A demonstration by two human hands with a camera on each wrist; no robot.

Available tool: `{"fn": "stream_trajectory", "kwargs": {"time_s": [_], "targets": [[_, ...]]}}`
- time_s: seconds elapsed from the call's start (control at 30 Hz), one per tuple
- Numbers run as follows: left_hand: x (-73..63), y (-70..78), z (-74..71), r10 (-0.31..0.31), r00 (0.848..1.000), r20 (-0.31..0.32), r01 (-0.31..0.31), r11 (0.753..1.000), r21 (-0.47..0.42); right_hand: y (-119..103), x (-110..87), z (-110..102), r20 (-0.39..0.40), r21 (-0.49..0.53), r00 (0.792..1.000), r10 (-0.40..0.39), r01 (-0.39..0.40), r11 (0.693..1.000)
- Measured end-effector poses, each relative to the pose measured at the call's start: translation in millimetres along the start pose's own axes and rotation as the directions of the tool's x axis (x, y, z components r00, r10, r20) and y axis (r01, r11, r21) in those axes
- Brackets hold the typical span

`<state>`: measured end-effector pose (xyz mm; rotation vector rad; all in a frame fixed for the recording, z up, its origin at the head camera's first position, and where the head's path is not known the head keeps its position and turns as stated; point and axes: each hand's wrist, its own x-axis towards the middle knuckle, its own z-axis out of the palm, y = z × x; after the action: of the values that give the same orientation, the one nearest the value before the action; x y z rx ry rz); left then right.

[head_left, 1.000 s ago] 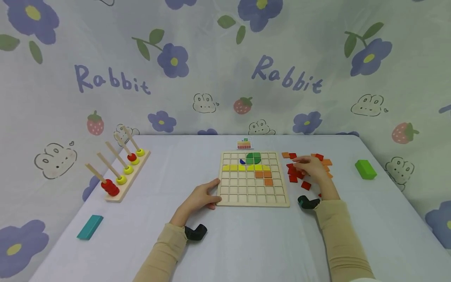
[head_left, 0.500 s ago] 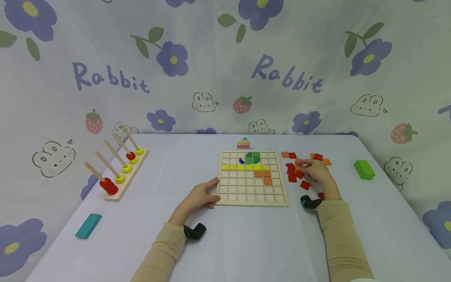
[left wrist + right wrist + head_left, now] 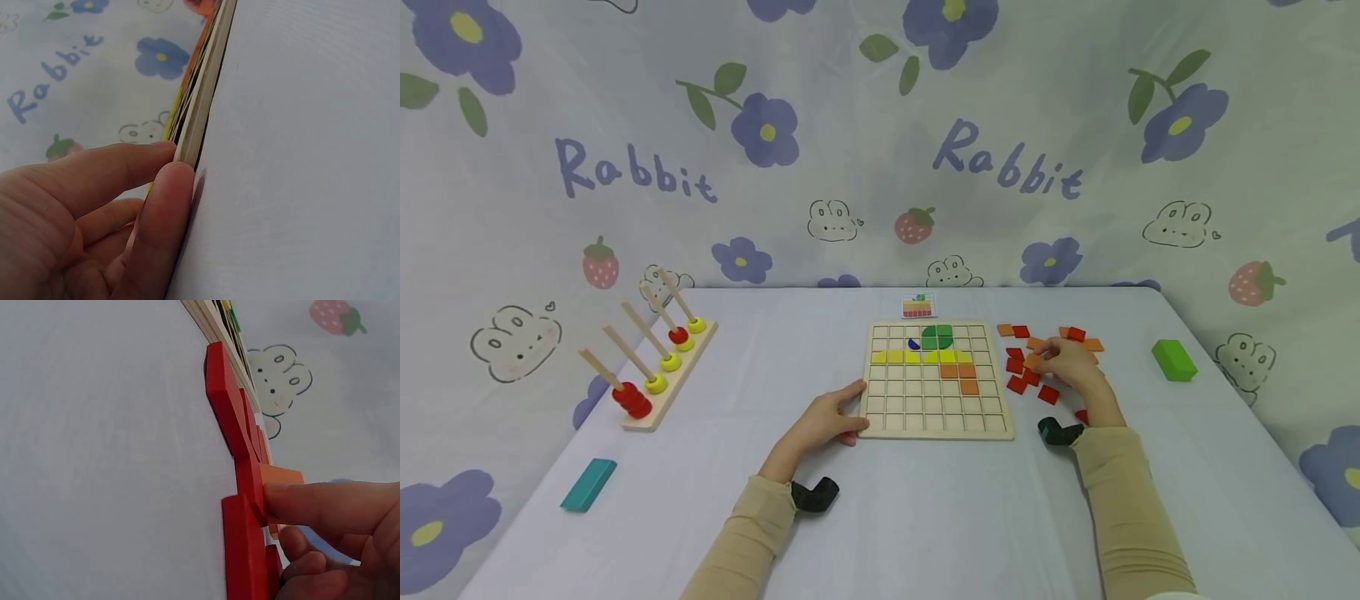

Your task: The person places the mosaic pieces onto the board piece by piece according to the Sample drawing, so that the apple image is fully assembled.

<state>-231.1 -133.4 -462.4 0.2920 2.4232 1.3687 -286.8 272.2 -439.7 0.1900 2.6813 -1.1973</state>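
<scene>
A wooden grid board lies flat, with green, blue, yellow and orange pieces set in its upper cells. At the board's left edge, my left hand has thumb and index finger spread apart, both touching the rim. The left wrist view has that thumb against the board's edge. To the right of the board, my right hand pinches an orange square tile just over the loose red tiles. In the right wrist view the thumb covers part of this orange tile.
A picture card lies behind the board. On the left are a wooden peg stand with red and yellow beads and a teal block. A green block is at far right. More orange tiles lie beyond my right hand.
My right hand has come down among the loose tiles and taken an orange one between its fingers. A few red tiles beside it have shifted slightly. The left hand stays at the board.
</scene>
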Motion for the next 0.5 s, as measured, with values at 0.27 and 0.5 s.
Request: {"fn": "stream_trajectory", "kwargs": {"time_s": [0.27, 0.5], "targets": [[0.0, 1.0, 0.9, -0.016, 1.0, -0.01, 0.016, 1.0, 0.005, -15, -7.7, 6, 0.007, 0.191, 0.999, -0.032, 0.03, 0.981], [0.4, 1.6, 1.5, -0.022, 1.0, -0.015, 0.022, 1.0, 0.011, -38, -8.4, 30, 0.232, 0.666, 0.938, -0.258, 0.04, 0.745]]}}
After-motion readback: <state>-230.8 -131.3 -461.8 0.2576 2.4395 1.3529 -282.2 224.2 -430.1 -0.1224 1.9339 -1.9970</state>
